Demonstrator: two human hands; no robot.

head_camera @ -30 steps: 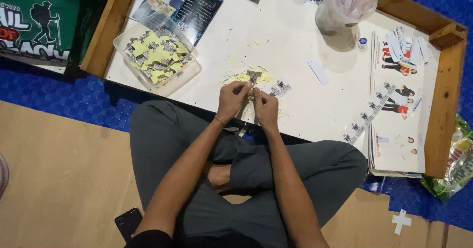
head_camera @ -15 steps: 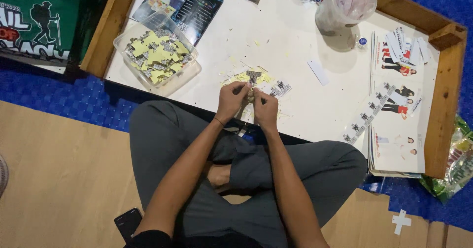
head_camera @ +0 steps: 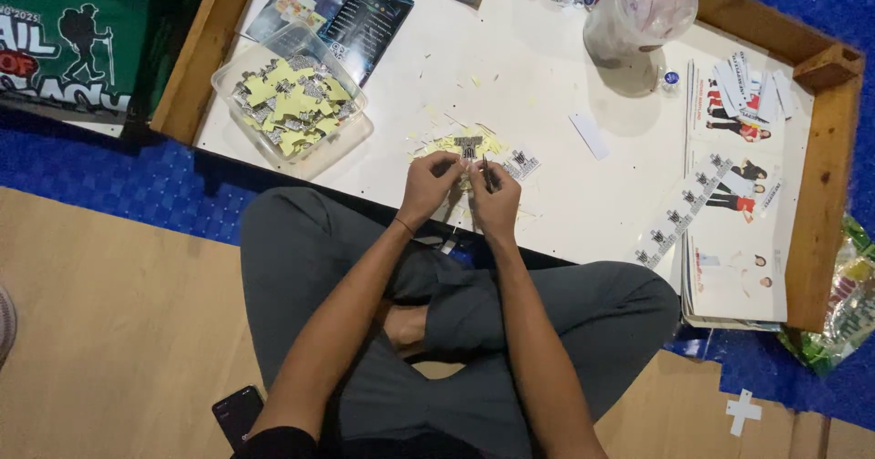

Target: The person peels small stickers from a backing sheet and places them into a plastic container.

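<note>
Mid-frame, our left hand (head_camera: 428, 183) and right hand (head_camera: 495, 199) pinch a small sticker (head_camera: 468, 146), mid-peel; next needs careful separating.

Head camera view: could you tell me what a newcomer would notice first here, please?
First, the left hand and right hand meet at the near edge of the white tabletop, pinching a small printed paper piece over yellow scraps. To the left sits a clear plastic tub of yellow and printed cut-outs. At the right lie printed sheets showing figures.
</note>
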